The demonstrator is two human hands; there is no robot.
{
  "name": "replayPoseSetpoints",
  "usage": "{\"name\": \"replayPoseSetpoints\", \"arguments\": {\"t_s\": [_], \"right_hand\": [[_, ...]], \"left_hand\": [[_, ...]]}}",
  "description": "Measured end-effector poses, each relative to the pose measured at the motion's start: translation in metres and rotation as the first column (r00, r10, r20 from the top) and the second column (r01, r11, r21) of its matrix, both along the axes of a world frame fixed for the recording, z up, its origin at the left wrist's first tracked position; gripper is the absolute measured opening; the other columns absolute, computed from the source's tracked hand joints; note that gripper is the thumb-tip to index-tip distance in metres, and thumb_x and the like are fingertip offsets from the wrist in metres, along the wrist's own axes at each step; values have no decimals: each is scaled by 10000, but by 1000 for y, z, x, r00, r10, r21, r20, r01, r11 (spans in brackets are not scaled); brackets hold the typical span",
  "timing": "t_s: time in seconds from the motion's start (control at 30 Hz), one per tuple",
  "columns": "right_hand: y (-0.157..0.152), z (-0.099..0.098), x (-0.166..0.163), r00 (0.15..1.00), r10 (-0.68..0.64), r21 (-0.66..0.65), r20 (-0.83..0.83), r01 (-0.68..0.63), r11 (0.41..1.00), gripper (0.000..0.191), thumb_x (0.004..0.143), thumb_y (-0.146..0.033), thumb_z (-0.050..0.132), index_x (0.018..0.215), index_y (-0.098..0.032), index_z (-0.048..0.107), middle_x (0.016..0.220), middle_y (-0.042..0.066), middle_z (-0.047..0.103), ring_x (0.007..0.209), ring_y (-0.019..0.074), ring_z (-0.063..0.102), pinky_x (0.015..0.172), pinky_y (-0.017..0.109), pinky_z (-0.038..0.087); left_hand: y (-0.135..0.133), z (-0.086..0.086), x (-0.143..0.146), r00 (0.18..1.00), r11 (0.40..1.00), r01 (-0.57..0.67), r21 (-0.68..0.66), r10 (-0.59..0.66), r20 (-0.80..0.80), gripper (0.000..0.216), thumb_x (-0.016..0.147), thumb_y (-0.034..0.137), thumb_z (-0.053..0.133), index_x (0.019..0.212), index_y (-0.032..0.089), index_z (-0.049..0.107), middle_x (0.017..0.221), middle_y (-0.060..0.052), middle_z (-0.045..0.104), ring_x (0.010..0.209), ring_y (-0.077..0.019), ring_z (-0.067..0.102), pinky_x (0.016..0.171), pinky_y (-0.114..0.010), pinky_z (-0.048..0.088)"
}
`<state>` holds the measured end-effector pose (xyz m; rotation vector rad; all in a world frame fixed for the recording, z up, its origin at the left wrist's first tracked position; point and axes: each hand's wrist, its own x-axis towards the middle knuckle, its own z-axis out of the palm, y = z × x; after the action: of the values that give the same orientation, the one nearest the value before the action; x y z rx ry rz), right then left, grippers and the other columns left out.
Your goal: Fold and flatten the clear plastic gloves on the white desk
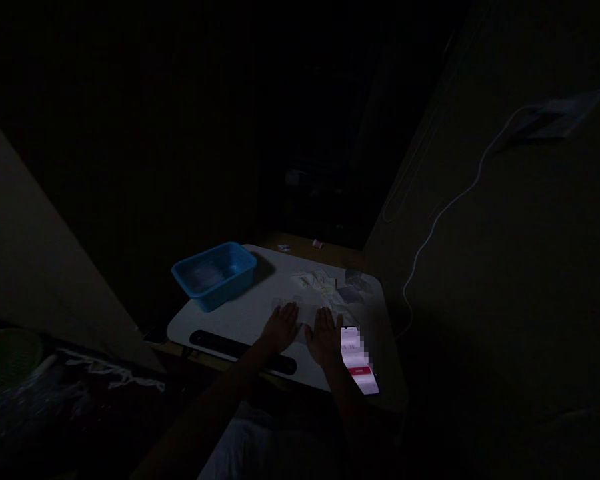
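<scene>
Both hands lie palm down near the middle of a small white table [250,320]. My left hand [281,328] rests with its fingers stretched out on a thin, see-through plastic piece [305,313], perhaps a bag or sheet. Flat beside it, my right hand [325,337] touches the same plastic near its right end, fingers extended. A lit phone [360,363] lies just right of the right wrist. Beyond the hands are crumpled clear wrappers [355,287] and some pale packets [320,281], too dim to make out well.
A blue plastic basin [215,277] stands at the table's left. A dark slot [240,351] runs along the front edge. Small items, including a red-and-white one [317,244], lie behind the table. A white cable [440,217] hangs down the right wall from a socket [555,113].
</scene>
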<state>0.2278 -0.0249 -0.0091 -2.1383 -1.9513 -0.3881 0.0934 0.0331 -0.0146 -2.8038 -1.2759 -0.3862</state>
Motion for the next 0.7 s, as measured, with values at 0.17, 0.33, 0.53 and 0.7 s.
{"name": "replayPoseSetpoints", "arguments": {"t_s": [0.17, 0.33, 0.53, 0.7], "right_hand": [[0, 2, 0, 1000, 1, -40, -1, -1, 999, 584, 858, -409, 176, 1253, -9, 337, 1311, 183, 322, 1257, 260, 179, 994, 496, -45], [-1, 1, 0, 1000, -4, -22, 9, 4, 1000, 585, 859, -412, 166, 1249, -14, 346, 1307, 177, 332, 1254, 261, 186, 993, 498, -49], [-2, 2, -1, 999, -32, -18, 30, 33, 999, 590, 854, -427, 181, 1239, -21, 367, 1296, 194, 345, 1254, 277, 177, 985, 507, -58], [-1, 10, -3, 998, -50, -66, 29, 52, 997, 593, 846, -432, 200, 1245, -23, 358, 1307, 211, 316, 1254, 288, 166, 971, 520, -69]], "left_hand": [[8, 3, -36, 991, 992, -130, 7, 130, -32, 486, 871, 350, 185, 1290, 132, 298, 1353, -88, 287, 1243, -204, 240, 993, -430, 182], [9, 4, -40, 986, 987, -159, 8, 159, -39, 486, 859, 347, 211, 1293, 145, 297, 1356, -80, 281, 1245, -202, 235, 990, -432, 172], [6, 5, -38, 985, 986, -167, -6, 167, -42, 490, 859, 346, 202, 1294, 141, 297, 1359, -84, 275, 1250, -206, 222, 994, -431, 158], [8, 4, -39, 987, 988, -157, 6, 157, -25, 490, 856, 346, 205, 1294, 147, 297, 1355, -88, 284, 1245, -210, 232, 991, -438, 157]]}}
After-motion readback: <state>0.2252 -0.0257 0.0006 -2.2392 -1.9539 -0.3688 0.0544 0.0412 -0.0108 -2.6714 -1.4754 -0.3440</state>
